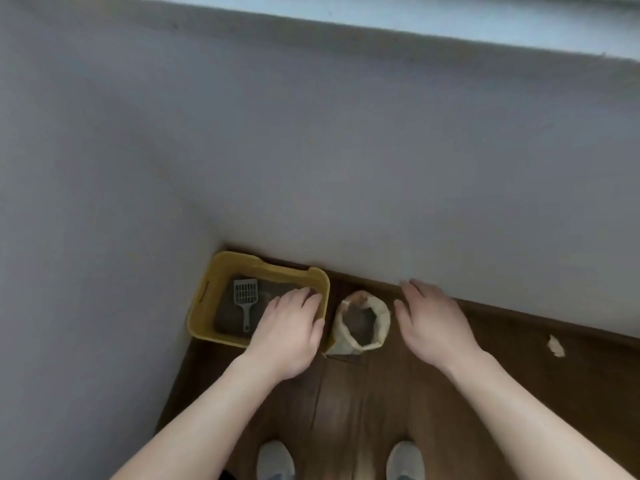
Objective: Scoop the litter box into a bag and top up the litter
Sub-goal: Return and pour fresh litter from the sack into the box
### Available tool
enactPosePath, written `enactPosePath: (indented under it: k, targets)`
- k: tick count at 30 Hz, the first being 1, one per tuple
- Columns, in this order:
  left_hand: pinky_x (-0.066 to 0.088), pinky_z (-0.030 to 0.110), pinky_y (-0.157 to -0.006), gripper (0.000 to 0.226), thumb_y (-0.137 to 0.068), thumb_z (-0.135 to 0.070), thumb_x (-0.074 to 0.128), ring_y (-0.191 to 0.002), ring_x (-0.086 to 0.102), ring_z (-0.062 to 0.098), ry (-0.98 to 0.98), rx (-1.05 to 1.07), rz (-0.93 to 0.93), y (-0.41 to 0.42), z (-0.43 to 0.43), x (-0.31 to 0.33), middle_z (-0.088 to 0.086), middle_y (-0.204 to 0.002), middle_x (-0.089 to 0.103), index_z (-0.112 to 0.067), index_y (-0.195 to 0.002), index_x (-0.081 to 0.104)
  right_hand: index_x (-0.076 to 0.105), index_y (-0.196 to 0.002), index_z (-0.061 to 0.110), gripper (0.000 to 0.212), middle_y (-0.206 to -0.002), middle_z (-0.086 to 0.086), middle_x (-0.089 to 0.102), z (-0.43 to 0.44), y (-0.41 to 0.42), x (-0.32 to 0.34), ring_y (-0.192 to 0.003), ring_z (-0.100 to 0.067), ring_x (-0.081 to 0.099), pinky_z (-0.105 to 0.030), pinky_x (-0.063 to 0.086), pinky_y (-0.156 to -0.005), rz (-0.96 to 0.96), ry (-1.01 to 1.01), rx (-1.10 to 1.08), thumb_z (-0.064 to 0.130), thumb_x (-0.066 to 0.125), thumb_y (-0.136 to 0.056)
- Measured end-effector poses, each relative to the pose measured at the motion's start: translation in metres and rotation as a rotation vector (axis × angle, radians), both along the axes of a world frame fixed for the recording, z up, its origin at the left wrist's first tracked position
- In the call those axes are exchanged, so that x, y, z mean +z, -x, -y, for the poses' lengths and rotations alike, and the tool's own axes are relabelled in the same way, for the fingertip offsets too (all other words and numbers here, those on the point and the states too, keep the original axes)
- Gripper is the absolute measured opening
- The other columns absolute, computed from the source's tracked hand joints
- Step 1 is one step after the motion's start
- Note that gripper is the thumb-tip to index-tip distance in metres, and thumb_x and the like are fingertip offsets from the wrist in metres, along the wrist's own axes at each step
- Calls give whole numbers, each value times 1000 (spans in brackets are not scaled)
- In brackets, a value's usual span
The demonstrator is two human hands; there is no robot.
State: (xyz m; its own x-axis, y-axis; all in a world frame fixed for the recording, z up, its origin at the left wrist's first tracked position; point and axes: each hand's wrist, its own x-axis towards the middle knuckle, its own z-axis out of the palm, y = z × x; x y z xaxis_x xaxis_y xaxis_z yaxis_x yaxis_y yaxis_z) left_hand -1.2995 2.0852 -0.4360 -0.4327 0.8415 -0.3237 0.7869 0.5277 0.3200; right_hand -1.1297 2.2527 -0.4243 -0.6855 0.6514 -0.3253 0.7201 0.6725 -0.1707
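Corner of a room, seen from above. To the left, a plain grey-white left wall (86, 202); ahead, a far wall (381, 168) of the same colour, joined to it at a vertical seam. Along the top edge, a pale, blurred ledge (415, 19), brighter than the walls. Below, a dark brown wooden floor (346, 410) in long boards, with a dark skirting strip (519, 315) at its far edge. Near that strip, off to the right, a small pale patch (556, 345) on the boards. Soft, even light throughout.
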Motion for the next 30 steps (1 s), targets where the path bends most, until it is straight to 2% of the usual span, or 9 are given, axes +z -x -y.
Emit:
enactPosePath:
  k: [6, 10, 16, 19, 23, 26, 30]
  targets:
    - [20, 36, -119, 52, -101, -44, 37, -146, 26, 17, -34, -128, -5, 14, -25, -116, -4, -158, 30, -27, -150, 30, 35, -151, 18, 53, -155, -4, 38, -18, 8, -120, -143, -24, 34, -37, 29, -116, 25, -11, 29, 41, 26, -104]
    - [19, 36, -121, 55, -101, -44, 36, -147, 22, 16, -52, -239, -24, 12, -47, -202, -3, -159, 26, -27, -152, 24, 33, -151, 19, 53, -155, -4, 38, -34, 11, -201, -142, -23, 34, -38, 30, -116, 23, -50, 98, 42, 25, -104]
    - [8, 28, -114, 58, -101, -45, 37, -148, 16, 14, -100, -311, -73, 14, -79, -308, -5, -161, 20, -28, -153, 17, 36, -148, 20, 51, -151, -2, 42, -71, 19, -309, -139, -22, 38, -40, 33, -115, -14, -87, 180, 43, 26, -104]
    - [8, 31, -116, 58, -101, -46, 33, -148, 15, 14, -95, -309, -95, 15, -88, -344, -4, -161, 19, -27, -153, 17, 41, -143, 19, 47, -144, -3, 48, -79, 23, -347, -132, -23, 43, -41, 38, -110, -25, -103, 232, 42, 26, -104]
    - [9, 34, -118, 56, -102, -45, 33, -148, 15, 15, -77, -293, -117, 12, -93, -374, -4, -161, 19, -27, -152, 17, 37, -146, 20, 47, -148, -2, 45, -90, 26, -381, -134, -21, 42, -37, 35, -112, -60, -66, 274, 40, 25, -105]
    - [6, 31, -116, 56, -102, -46, 33, -148, 16, 14, -78, -306, -117, 11, -96, -393, -5, -160, 20, -28, -152, 16, 35, -147, 20, 49, -150, -1, 42, -101, 24, -406, -135, -20, 40, -37, 34, -112, -67, -47, 284, 41, 26, -104]
    - [8, 31, -118, 64, -98, -49, 44, -144, 21, 12, -47, -349, -35, 6, -108, -413, -7, -157, 26, -30, -152, 15, 33, -149, 16, 52, -149, -5, 43, -123, 21, -437, -134, -24, 41, -39, 37, -110, -46, -28, 260, 41, 27, -104]
